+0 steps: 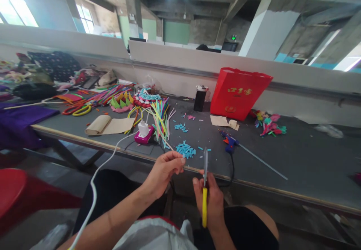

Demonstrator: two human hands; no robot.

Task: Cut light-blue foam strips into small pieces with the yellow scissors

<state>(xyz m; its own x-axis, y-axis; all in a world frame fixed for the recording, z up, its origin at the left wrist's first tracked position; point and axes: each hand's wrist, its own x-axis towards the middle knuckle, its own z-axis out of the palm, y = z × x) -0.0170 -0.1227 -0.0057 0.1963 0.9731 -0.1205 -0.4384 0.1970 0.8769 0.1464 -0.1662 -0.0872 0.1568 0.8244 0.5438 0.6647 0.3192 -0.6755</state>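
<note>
My right hand (212, 199) is wrapped round a pair of yellow-handled scissors (204, 205), seen edge-on with the blades pointing up over the table edge. To its left, my left hand (165, 173) is closed in a pinch. A tiny pale-blue bit shows at its fingertips, too small to name surely. One thin cream strip (168, 144) runs up to the knuckles; whether it is held or lies behind I cannot tell. Just beyond the fingers is a pile of short blue cut pieces (186, 150), with a smaller blue group (180, 127) farther back.
A blue glue gun (231, 143) with a long glue stick (263, 161) lies right. Behind stand a red bag (238, 94) and a dark bottle (199, 100). Left are colored strips (160, 116), a purple power socket (144, 136), a white cable (94, 190) and a paper roll (98, 125).
</note>
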